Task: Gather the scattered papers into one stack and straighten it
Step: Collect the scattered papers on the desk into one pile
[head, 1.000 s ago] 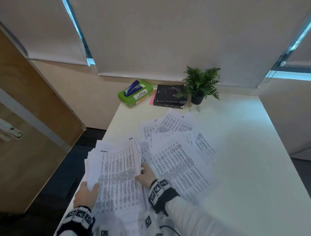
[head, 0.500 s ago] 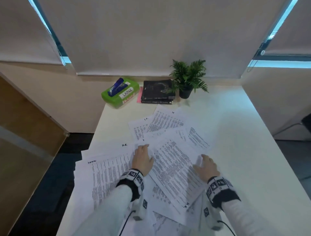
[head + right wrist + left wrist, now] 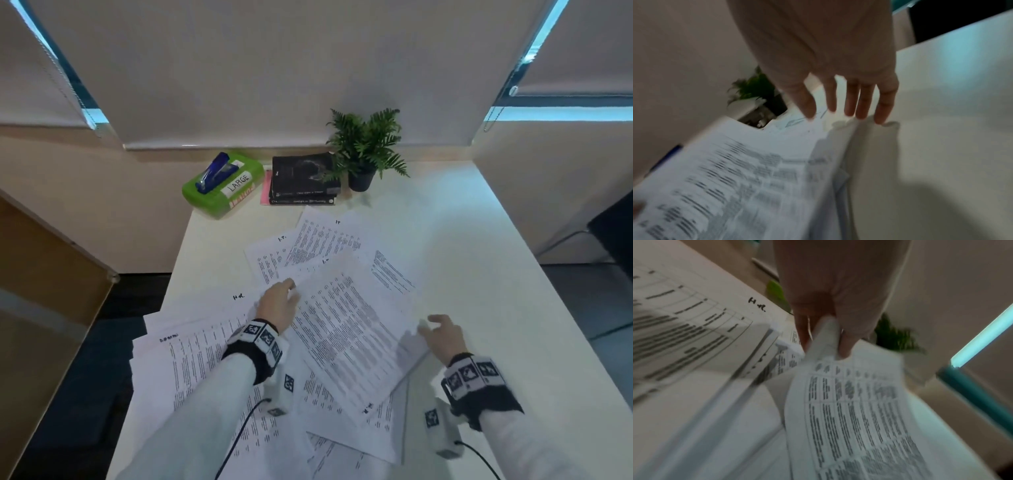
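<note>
Printed papers lie scattered over the white table (image 3: 496, 281). A thick loose pile (image 3: 191, 359) sits at the near left, and more sheets (image 3: 322, 240) fan out farther back. Between my hands is a top bundle of sheets (image 3: 349, 339), skewed. My left hand (image 3: 289, 291) pinches that bundle's left corner between thumb and fingers, as the left wrist view shows (image 3: 824, 344). My right hand (image 3: 428, 325) is at the bundle's right edge with fingers spread and straight; in the right wrist view its fingertips (image 3: 861, 113) touch the paper's edge (image 3: 840, 146).
At the table's back stand a green box (image 3: 236, 202) with a blue stapler (image 3: 215, 171) on it, stacked black books (image 3: 303, 178) and a small potted plant (image 3: 366, 150). The left pile overhangs the table's left edge. Bare tabletop lies to the right.
My left hand left the near-left pile and took the middle bundle's left corner. My right hand crossed from the middle to the bundle's right edge. The view swung right.
</note>
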`<state>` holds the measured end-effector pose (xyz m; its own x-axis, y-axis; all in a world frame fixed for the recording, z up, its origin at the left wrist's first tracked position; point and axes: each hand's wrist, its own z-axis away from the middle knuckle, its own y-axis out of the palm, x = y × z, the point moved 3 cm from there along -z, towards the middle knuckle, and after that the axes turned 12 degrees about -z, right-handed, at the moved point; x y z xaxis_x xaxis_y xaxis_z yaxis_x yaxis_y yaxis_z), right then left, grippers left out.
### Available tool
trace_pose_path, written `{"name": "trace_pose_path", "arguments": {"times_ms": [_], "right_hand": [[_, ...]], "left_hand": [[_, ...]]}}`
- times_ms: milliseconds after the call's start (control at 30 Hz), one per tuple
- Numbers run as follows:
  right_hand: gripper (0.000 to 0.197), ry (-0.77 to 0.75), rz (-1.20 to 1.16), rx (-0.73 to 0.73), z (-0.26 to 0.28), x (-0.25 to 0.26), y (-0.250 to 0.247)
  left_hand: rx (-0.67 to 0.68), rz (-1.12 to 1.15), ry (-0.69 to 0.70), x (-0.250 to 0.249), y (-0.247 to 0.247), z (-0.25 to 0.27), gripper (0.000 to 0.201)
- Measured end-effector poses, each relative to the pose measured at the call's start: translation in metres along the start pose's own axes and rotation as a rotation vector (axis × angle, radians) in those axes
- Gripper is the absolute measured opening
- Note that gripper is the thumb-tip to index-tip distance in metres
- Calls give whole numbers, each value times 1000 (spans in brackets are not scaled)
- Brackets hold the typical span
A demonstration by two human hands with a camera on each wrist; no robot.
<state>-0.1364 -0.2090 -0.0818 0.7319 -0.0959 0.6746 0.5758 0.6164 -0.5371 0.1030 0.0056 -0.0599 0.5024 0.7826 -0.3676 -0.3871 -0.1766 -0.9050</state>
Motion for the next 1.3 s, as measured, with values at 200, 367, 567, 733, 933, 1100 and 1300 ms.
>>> {"name": "trace_pose_path", "arguments": {"times_ms": [200, 367, 567, 733, 933, 1100, 1300], "right_hand": [[45, 93, -519, -72, 29, -12, -1], [28, 189, -519, -84, 45, -19, 22], [28, 328, -62, 259, 81, -45, 36], [80, 158, 225, 171, 111, -57, 60], [32, 145, 196, 157, 109, -49, 47], [24, 135, 112, 154, 102, -49, 48], [20, 37, 31, 51, 89, -36, 45]], "left_hand": [[-78, 647, -301, 26, -8, 16, 23], [75, 656, -282, 38, 5, 39, 29], [-70, 616, -408, 67, -2, 60, 32], [61, 922, -539, 71, 15, 78, 16], [616, 576, -324, 35, 19, 114, 35], [642, -144, -254, 23, -6, 102, 75], [2, -220, -131, 16, -8, 21, 50]]}}
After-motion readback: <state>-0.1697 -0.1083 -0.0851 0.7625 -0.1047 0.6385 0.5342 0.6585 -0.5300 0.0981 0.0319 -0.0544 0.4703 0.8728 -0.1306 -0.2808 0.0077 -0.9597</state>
